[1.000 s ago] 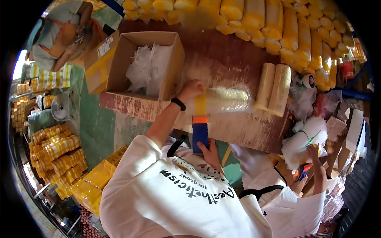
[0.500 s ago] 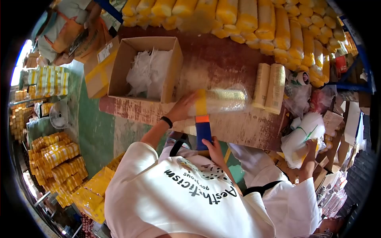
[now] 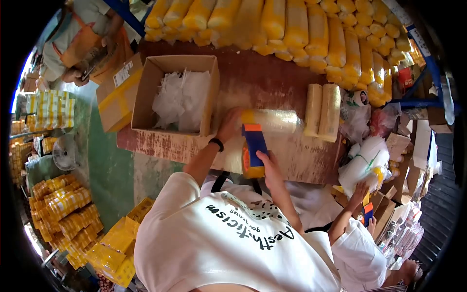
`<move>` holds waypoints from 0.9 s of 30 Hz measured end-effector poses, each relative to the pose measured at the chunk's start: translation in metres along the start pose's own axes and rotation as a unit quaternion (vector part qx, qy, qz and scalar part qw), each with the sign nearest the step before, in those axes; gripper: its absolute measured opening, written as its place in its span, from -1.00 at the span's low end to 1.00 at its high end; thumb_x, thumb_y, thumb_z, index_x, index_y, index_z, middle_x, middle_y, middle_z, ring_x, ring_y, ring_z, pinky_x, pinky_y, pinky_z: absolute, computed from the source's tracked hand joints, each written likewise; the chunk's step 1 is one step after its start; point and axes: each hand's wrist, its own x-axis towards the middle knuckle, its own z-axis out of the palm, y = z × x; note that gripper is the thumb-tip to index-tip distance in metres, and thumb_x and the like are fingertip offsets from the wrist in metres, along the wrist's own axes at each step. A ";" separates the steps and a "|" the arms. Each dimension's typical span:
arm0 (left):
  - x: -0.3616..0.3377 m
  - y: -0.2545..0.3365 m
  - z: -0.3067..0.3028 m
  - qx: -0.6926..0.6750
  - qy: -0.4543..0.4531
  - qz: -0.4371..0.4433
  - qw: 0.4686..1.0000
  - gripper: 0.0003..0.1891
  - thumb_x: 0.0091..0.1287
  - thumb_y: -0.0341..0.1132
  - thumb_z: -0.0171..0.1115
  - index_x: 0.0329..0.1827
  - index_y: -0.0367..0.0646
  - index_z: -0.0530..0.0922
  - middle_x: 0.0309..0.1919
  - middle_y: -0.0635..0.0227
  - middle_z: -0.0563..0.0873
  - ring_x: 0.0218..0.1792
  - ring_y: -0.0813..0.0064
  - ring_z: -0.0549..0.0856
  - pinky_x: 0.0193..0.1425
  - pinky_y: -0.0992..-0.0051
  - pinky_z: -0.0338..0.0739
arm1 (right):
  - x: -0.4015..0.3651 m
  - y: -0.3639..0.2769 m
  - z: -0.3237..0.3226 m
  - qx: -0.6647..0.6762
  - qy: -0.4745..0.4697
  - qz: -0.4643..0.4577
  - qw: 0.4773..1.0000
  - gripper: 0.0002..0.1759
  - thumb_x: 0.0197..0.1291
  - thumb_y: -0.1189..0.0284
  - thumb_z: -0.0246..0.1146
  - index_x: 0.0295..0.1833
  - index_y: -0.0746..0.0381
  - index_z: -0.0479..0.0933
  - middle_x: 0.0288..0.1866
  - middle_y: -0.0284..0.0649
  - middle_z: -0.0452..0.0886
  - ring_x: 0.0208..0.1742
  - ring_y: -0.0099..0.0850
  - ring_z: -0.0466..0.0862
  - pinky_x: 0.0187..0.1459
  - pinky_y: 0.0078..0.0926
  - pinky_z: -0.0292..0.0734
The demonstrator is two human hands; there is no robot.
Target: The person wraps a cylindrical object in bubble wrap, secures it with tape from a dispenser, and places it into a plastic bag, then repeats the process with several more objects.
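A bubble-wrapped roll lies on the worn red table, with yellow tape around its left end. My left hand rests against that end, its fingers partly hidden by the roll. In my right hand is a blue and orange tape dispenser, its orange head close to the taped end of the roll. A reel of yellow tape hangs at the dispenser's lower side.
An open cardboard box holds white plastic sheets. Two wrapped rolls lie at the right, and many yellow rolls are stacked behind. A co-worker at the right handles a white bundle. Another person stands at the upper left.
My right hand has raised and tilted the dispenser against the roll's taped end, and its tape reel now shows. The co-worker at the right now has a dispenser in view.
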 end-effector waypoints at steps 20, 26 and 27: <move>0.016 0.000 -0.006 0.074 -0.091 0.086 0.989 -0.45 0.11 -0.57 0.28 0.22 -0.12 0.46 0.28 0.18 0.41 0.29 0.19 0.38 0.39 0.29 0.23 | 0.006 0.068 -0.010 -0.119 0.013 -0.071 0.990 -0.61 0.11 0.36 0.34 -0.02 0.29 0.40 -0.22 -0.25 0.56 -0.17 -0.53 0.51 -0.14 -0.59 0.42; 0.010 0.026 -0.017 0.163 -0.033 0.182 0.969 -0.64 0.00 -0.52 0.30 -0.07 -0.14 0.62 -0.08 0.20 0.66 0.04 0.17 0.57 0.16 0.29 0.43 | 0.030 0.123 -0.038 -0.272 -0.062 -0.091 0.956 -0.46 -0.02 0.33 0.43 0.04 0.30 0.42 -0.19 -0.21 0.59 -0.10 -0.41 0.55 -0.04 -0.44 0.45; 0.009 0.032 -0.019 0.160 -0.029 0.181 0.970 -0.64 -0.01 -0.54 0.29 -0.07 -0.15 0.62 -0.09 0.20 0.66 0.03 0.18 0.58 0.16 0.29 0.44 | 0.027 0.110 -0.037 -0.335 -0.103 -0.090 0.932 -0.46 -0.03 0.34 0.42 0.05 0.29 0.43 -0.17 -0.19 0.59 -0.09 -0.37 0.56 -0.03 -0.42 0.45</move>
